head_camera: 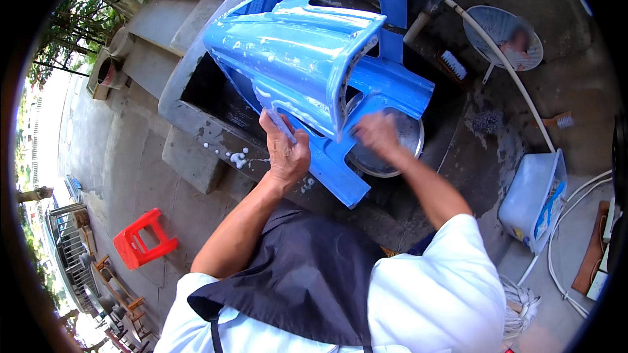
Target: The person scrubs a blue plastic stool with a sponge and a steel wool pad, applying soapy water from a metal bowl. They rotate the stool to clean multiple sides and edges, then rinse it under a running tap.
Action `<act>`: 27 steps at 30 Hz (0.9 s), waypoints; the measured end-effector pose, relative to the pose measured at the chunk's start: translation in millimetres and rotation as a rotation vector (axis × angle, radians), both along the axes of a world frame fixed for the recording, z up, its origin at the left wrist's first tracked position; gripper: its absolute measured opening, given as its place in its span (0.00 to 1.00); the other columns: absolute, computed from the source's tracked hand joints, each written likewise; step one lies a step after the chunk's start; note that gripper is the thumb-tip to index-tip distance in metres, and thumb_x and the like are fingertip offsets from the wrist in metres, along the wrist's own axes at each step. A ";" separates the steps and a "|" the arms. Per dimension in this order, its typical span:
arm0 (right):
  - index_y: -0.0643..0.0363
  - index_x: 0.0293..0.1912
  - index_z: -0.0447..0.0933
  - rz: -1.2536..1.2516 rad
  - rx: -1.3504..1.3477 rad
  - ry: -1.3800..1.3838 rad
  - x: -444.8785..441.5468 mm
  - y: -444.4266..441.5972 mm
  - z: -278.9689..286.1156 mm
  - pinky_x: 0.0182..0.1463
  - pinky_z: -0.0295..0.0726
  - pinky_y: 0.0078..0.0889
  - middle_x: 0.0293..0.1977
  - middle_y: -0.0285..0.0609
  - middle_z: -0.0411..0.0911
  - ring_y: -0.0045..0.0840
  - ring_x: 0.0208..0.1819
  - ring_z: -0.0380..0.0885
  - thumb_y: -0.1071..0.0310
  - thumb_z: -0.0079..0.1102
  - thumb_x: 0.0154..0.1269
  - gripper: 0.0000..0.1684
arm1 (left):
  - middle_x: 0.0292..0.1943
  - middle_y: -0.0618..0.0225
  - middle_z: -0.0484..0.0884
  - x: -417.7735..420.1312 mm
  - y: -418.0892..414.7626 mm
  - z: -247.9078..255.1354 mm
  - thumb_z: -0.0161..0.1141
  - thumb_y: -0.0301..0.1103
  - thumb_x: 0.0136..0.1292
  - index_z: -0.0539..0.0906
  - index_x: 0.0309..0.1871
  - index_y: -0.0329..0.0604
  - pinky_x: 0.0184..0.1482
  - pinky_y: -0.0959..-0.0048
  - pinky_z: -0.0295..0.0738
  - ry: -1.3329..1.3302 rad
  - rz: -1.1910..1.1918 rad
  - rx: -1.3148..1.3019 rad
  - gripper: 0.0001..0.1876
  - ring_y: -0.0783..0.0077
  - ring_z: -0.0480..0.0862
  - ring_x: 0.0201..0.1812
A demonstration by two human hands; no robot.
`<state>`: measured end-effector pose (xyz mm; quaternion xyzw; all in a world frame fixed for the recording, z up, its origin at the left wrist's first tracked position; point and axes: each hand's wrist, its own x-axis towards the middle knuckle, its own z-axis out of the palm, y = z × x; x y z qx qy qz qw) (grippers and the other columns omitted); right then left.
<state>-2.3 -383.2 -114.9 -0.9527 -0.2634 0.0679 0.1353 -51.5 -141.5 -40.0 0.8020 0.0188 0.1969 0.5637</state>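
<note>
A blue plastic chair, wet and streaked with soap suds, lies tipped over on a concrete wash sink. My left hand is closed around a pale, soapy strip along the chair's near side, which looks like part of its edge. My right hand is blurred beside a lower part of the chair, above a round metal basin. Its fingers are curled, but whether anything is in them cannot be made out. The chair hides part of the basin and much of the sink.
A scrub brush, a round mirror and a second brush are to the right. A pale hose runs down towards a clear plastic box. Suds dot the sink's edge. A red plastic stool is at lower left.
</note>
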 end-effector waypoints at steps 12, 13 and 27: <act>0.51 0.37 0.85 0.007 -0.073 -0.027 8.8 18.6 -22.3 0.51 0.72 0.49 0.43 0.37 0.82 0.39 0.51 0.76 0.64 0.63 0.60 0.06 | 0.38 0.64 0.65 -1.7 9.2 19.1 0.52 0.23 0.59 0.58 0.57 0.36 0.41 0.68 0.69 0.031 -0.003 0.085 0.23 0.72 0.68 0.37; 0.50 0.37 0.85 0.049 -0.003 0.019 -11.2 27.1 -12.6 0.51 0.72 0.47 0.43 0.37 0.82 0.38 0.50 0.76 0.63 0.63 0.61 0.06 | 0.38 0.64 0.65 -2.7 10.1 15.1 0.52 0.23 0.59 0.58 0.57 0.36 0.41 0.68 0.69 0.040 -0.003 0.093 0.23 0.72 0.68 0.37; 0.49 0.39 0.85 0.070 0.328 0.107 -34.6 97.1 -11.0 0.55 0.74 0.48 0.41 0.38 0.82 0.37 0.50 0.78 0.57 0.64 0.64 0.09 | 0.50 0.54 0.64 -18.4 -3.5 -3.5 0.56 0.27 0.61 0.65 0.58 0.34 0.53 0.58 0.70 0.172 -0.038 -0.161 0.23 0.58 0.70 0.49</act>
